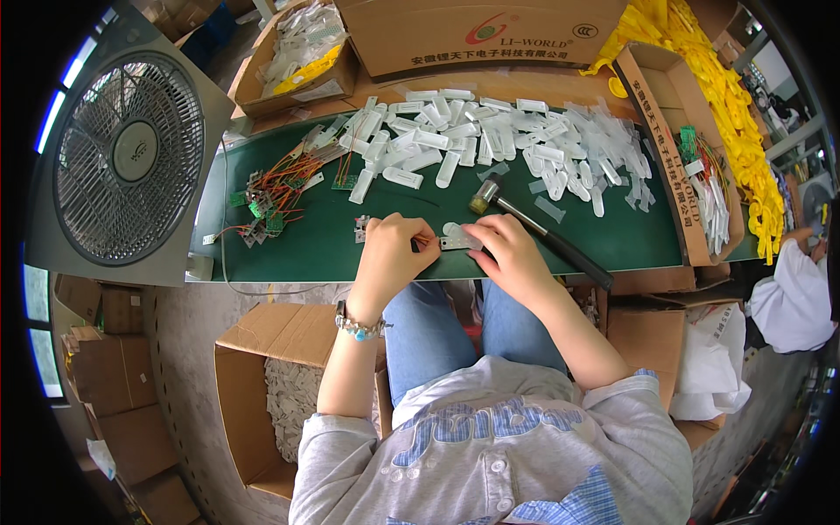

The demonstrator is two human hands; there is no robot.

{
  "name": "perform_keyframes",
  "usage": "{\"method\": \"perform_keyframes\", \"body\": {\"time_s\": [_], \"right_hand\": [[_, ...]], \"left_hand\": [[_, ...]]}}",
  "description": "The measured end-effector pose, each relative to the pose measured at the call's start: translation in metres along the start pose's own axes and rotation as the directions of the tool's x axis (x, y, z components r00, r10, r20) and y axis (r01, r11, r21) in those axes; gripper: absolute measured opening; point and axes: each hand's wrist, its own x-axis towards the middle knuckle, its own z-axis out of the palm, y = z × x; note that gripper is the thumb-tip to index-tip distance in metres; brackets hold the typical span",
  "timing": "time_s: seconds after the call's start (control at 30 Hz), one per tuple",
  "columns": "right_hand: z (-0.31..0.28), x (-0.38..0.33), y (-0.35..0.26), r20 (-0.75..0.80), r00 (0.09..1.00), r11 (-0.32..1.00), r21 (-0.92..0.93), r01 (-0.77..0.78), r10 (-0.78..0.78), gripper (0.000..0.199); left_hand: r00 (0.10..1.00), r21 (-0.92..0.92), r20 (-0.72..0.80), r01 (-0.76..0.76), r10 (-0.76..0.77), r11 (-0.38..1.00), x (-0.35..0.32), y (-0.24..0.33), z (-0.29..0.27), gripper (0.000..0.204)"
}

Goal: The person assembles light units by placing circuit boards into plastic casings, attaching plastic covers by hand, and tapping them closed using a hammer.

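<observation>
Pale, flat strip with small holes [456,242] sits between the hands near the close edge of the green work surface [315,254]. The right hand [507,249] pinches its right end; the left hand [398,248] curls by thin orange wires [426,239], but I cannot tell whether it closes on them. Good handling probably means steadying the strip while guiding the wires without tugging. A black-handled hammer [560,245] lies just beyond the right hand, where knuckles could knock it. Loose white plastic casings [449,169] crowd the far side; tangled green circuit boards [271,210] lie leftward.
</observation>
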Motion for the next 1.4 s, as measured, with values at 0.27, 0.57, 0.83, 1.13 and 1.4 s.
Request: {"method": "perform_keyframes", "body": {"time_s": [0.27, 0.57, 0.83, 1.13, 1.4], "right_hand": [[-0.017, 0.001, 0.001, 0.134, 0.991, 1.000, 0.000, -0.010, 0.009, 0.041], [-0.011, 0.006, 0.000, 0.030, 0.998, 0.985, -0.158, 0.065, -0.061, 0.044], [-0.003, -0.002, 0.002, -0.034, 0.999, 0.995, 0.094, -0.040, 0.043, 0.048], [-0.008, -0.005, 0.005, 0.031, 0.998, 0.987, 0.146, -0.061, 0.057, 0.050], [-0.009, -0.004, 0.005, 0.054, 0.997, 0.983, 0.174, -0.064, 0.056, 0.051]], "left_hand": [[0.989, -0.134, -0.034, 0.141, -0.147, 0.981, -0.011, -0.010, -0.009, 0.007], [0.996, -0.133, 0.000, 0.086, -0.086, 0.987, -0.005, 0.002, -0.002, 0.004], [0.997, -0.123, -0.025, 0.072, -0.076, 0.990, -0.002, 0.001, 0.009, 0.004], [0.995, -0.069, -0.095, 0.029, -0.036, 0.997, 0.002, 0.004, 0.013, 0.005], [0.993, -0.130, -0.049, 0.098, -0.105, 0.987, 0.000, 0.006, 0.020, 0.006]]}}
